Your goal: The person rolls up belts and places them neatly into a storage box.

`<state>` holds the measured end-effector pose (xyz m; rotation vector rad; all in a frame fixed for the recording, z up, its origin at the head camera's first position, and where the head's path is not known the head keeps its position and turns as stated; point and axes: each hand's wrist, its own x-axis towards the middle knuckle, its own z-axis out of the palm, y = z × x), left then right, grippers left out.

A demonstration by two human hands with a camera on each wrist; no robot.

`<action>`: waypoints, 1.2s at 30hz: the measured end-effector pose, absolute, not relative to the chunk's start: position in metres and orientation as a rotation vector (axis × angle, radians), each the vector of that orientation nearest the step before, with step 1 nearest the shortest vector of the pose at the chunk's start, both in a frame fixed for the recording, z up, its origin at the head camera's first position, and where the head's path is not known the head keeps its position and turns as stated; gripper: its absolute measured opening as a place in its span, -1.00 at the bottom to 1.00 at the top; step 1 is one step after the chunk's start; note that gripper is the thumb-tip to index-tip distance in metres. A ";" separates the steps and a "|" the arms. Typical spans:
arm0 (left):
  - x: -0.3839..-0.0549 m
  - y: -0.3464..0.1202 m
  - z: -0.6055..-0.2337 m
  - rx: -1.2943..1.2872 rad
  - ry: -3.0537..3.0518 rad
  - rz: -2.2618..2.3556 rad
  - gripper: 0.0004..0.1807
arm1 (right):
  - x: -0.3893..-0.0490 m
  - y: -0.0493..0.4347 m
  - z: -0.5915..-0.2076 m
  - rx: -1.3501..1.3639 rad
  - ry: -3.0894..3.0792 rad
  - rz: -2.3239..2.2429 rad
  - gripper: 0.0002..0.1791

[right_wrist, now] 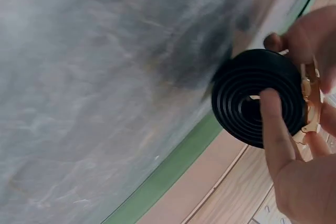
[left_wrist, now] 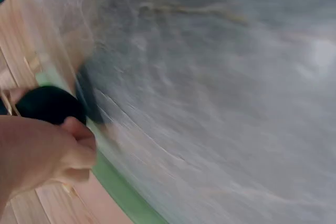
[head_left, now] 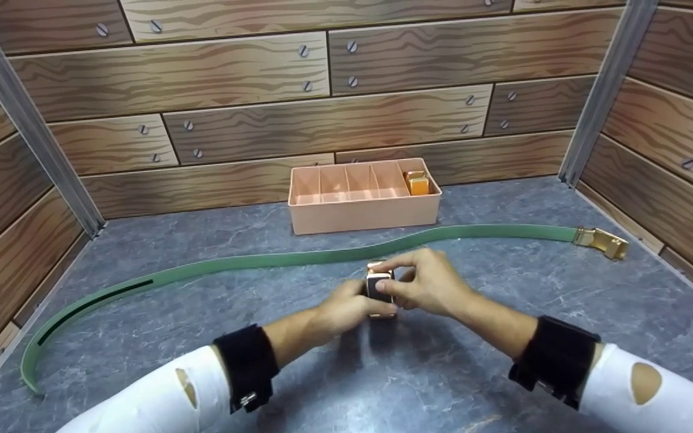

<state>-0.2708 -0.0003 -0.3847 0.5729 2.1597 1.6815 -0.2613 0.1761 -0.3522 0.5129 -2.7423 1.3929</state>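
Note:
A black belt [right_wrist: 236, 93] is wound into a tight coil, its layers showing as a spiral in the right wrist view. Its gold buckle [right_wrist: 312, 100] lies against the coil's outer side. Both hands hold this roll above the table, near the middle of the head view. My left hand [head_left: 346, 310] grips it from the left, with the thumb across the lower part. From the right, my right hand [head_left: 434, 285] pinches it, one finger against the spiral face. Behind the hands a long green belt [head_left: 262, 260] lies stretched out, with a gold buckle [head_left: 602, 242] at its right end.
A pink box [head_left: 364, 213] with several compartments stands at the back, by the wood-patterned wall [head_left: 250, 72]. Its rightmost compartment holds an orange item [head_left: 418, 185] with gold metal. Grey marbled tabletop [head_left: 202, 373] lies beneath everything.

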 end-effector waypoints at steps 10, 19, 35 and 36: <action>-0.270 0.019 -0.384 0.157 2.136 1.898 -0.82 | -0.258 0.187 -0.360 0.433 -2.671 1.301 -0.82; -0.278 0.037 -0.379 -0.081 2.323 1.870 -0.65 | -0.248 0.171 -0.369 0.443 -2.706 0.728 -0.42; -0.285 0.017 -0.372 -0.077 2.209 1.854 -0.53 | -0.281 0.151 -0.376 0.502 -2.447 0.484 -0.54; -0.285 0.014 -0.372 -0.047 2.208 1.837 -0.51 | -0.283 0.152 -0.378 0.522 -2.411 0.483 -0.54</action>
